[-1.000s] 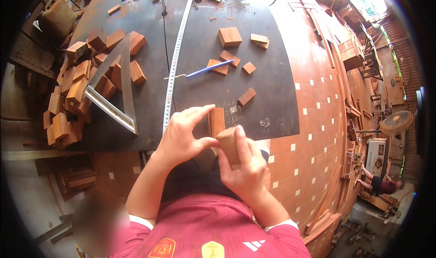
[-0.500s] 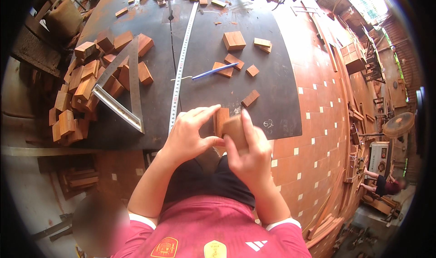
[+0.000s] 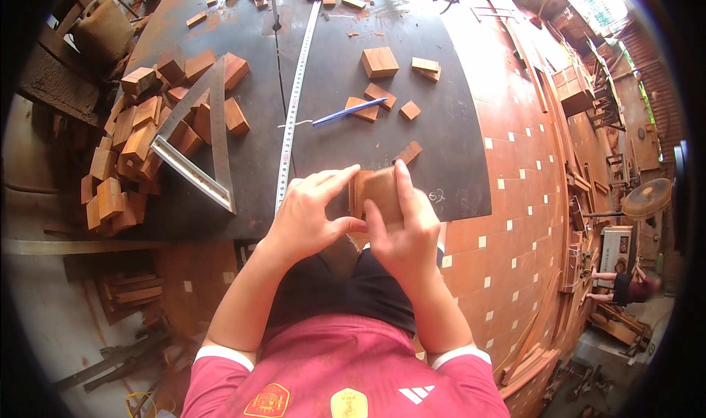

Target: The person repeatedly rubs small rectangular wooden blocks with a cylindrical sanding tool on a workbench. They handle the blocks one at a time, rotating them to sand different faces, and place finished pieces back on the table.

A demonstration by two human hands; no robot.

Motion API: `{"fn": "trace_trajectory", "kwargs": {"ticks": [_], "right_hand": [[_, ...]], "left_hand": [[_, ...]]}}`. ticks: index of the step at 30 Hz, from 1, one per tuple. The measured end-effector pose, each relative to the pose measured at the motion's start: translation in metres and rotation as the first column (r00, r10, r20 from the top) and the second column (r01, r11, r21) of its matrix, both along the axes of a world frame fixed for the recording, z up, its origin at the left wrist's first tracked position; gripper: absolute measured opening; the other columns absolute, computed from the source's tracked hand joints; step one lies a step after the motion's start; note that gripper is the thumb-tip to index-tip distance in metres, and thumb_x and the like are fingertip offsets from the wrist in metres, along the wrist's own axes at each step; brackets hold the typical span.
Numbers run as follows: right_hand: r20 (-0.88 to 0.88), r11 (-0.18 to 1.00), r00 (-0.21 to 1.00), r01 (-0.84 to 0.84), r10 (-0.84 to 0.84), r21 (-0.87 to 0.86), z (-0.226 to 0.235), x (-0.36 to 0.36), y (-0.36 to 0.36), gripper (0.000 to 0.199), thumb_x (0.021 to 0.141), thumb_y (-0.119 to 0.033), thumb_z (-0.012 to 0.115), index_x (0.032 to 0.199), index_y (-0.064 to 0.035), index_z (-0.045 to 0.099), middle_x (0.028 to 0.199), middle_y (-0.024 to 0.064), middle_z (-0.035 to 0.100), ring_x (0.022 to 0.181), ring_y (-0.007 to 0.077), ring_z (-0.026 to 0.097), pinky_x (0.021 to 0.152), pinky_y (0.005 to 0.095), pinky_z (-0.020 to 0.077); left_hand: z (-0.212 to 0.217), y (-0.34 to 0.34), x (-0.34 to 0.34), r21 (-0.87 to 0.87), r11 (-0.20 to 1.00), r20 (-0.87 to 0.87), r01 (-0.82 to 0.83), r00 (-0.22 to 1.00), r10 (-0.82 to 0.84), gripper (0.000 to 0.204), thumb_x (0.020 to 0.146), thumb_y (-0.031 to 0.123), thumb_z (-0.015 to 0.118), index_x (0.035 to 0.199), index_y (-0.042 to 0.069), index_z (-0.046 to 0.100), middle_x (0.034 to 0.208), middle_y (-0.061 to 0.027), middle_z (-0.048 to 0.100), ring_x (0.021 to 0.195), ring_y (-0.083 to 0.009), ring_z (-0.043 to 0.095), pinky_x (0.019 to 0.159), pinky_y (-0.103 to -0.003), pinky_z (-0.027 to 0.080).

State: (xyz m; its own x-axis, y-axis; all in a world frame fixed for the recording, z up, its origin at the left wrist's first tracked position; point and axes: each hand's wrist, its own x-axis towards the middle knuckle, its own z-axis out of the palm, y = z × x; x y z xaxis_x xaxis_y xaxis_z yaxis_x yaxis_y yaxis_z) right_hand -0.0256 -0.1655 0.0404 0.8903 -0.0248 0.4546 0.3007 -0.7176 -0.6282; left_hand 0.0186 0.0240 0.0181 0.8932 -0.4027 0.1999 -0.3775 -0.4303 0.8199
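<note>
Two hands hold one small wooden block [image 3: 377, 190] just above the near edge of the dark table [image 3: 456, 146]. The right hand [image 3: 403, 238] is wrapped around it, with one finger lying up its side. The left hand [image 3: 307, 218] pinches its left edge. Fingers hide the bottom of the block. Just past the grip lies a little wood piece [image 3: 409, 152], and a long ruler [image 3: 293, 112] runs away on the left.

Small reddish-brown wooden block [image 3: 379, 190]: lower part hidden behind right hand [image 3: 401, 234] | heap of reddish wooden offcuts [image 3: 132, 142]: partly covered by grey metal framing square [image 3: 202, 149] | distant person [image 3: 625, 285]: too small to make out.
</note>
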Motion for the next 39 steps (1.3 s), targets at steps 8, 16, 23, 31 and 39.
{"fn": "trace_trajectory", "kwargs": {"ticks": [8, 16, 23, 31, 39], "right_hand": [[0.010, 0.993, 0.997, -0.077, 0.078, -0.088, 0.007, -0.043, -0.001, 0.076, 0.086, -0.008, 0.086, 0.153, 0.0087, 0.053, 0.104, 0.0265, 0.071, 0.086, 0.0408, 0.074, 0.075, 0.0443, 0.0618], [-0.028, 1.000, 0.999, -0.020, 0.020, 0.018, 0.001, -0.002, 0.000, 0.072, 0.088, -0.009, 0.085, 0.152, 0.0063, 0.055, 0.102, 0.0263, 0.071, 0.086, 0.0404, 0.073, 0.076, 0.0444, 0.0601], [-0.063, 1.000, 0.998, -0.016, 0.016, 0.008, 0.005, -0.008, -0.006, 0.071, 0.089, -0.010, 0.083, 0.153, 0.0041, 0.056, 0.096, 0.0249, 0.071, 0.083, 0.0391, 0.072, 0.075, 0.0446, 0.0585], [-0.010, 0.997, 1.000, -0.023, 0.023, -0.078, 0.004, -0.037, -0.004, 0.075, 0.089, -0.010, 0.085, 0.154, 0.0085, 0.052, 0.106, 0.0288, 0.070, 0.087, 0.0415, 0.073, 0.076, 0.0455, 0.0609], [-0.034, 0.998, 0.999, -0.016, 0.014, -0.057, -0.003, 0.014, -0.009, 0.076, 0.090, -0.012, 0.084, 0.157, 0.0043, 0.051, 0.109, 0.0270, 0.068, 0.085, 0.0397, 0.073, 0.073, 0.0427, 0.0611]], "left_hand": [[0.000, 0.002, -0.002, -0.002, 1.000, -0.009, 0.000, 1.000, 0.000, 0.086, 0.069, 0.023, 0.098, 0.145, 0.000, 0.066, 0.133, -0.0243, 0.072, 0.123, -0.0424, 0.070, 0.106, -0.046, 0.056], [-0.001, 0.000, -0.002, -0.001, 1.000, -0.009, -0.018, 1.000, 0.018, 0.087, 0.070, 0.027, 0.099, 0.145, -0.001, 0.065, 0.132, -0.0228, 0.074, 0.121, -0.0406, 0.071, 0.104, -0.045, 0.057], [-0.002, 0.001, -0.001, 0.020, 1.000, 0.025, -0.010, 1.000, 0.009, 0.089, 0.071, 0.038, 0.098, 0.146, 0.001, 0.065, 0.134, -0.0217, 0.073, 0.122, -0.0409, 0.070, 0.105, -0.046, 0.055], [0.006, 0.001, -0.003, 0.135, 0.990, 0.051, -0.027, 0.999, 0.020, 0.090, 0.073, 0.044, 0.095, 0.147, 0.005, 0.066, 0.134, -0.0182, 0.073, 0.122, -0.0354, 0.067, 0.107, -0.046, 0.051], [0.002, -0.002, -0.003, 0.126, 0.992, 0.047, -0.026, 0.999, 0.020, 0.092, 0.071, 0.044, 0.096, 0.149, 0.005, 0.065, 0.137, -0.0170, 0.073, 0.125, -0.0345, 0.067, 0.109, -0.047, 0.049]]}}
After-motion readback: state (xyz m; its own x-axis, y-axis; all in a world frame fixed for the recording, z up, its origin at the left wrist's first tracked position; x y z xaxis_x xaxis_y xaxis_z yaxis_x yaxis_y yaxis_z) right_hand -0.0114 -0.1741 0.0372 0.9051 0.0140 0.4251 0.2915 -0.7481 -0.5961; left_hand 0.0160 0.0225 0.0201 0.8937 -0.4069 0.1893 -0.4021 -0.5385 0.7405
